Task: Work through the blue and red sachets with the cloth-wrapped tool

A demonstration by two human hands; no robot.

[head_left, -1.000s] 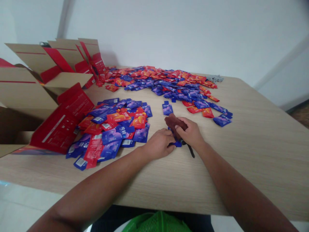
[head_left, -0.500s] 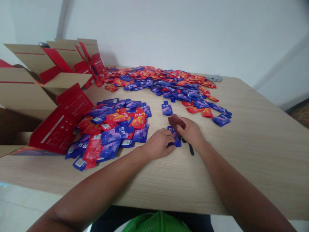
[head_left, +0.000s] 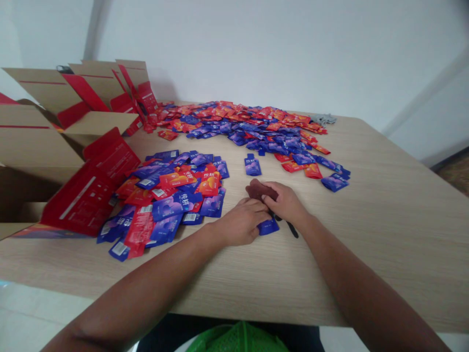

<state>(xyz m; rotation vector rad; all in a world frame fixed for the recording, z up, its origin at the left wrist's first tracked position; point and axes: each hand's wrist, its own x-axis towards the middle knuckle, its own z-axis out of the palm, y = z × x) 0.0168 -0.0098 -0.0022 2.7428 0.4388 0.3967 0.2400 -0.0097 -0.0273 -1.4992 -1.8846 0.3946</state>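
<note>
A blue spouted pouch (head_left: pixel 268 227) lies on the table in front of me, its upper part hidden by my hands. My left hand (head_left: pixel 242 222) presses its curled fingers onto that pouch, with the thumb along its left edge. In my right hand (head_left: pixel 287 203) is a folded brown cloth (head_left: pixel 258 189), gripped between thumb and fingers over the top of the pouch. A black strap (head_left: pixel 293 230) sticks out from under the right hand; whether it belongs to the cloth I cannot tell. Just beyond lies another blue pouch (head_left: pixel 252 165), flat and apart from the others.
A heap of blue and red pouches (head_left: pixel 178 203) lies to my left, beside open red cardboard boxes (head_left: pixel 78 195). Along the wall runs a long pile of similar pouches (head_left: pixel 234 122). Several stray blue pouches (head_left: pixel 335 182) lie to the right. A grey cloth (head_left: pixel 324 119) rests at the back.
The brown cloth and my right hand have moved slightly left and nearer to me. My left hand has come closer to the right hand and covers more of the pouch, which has turned slightly.
</note>
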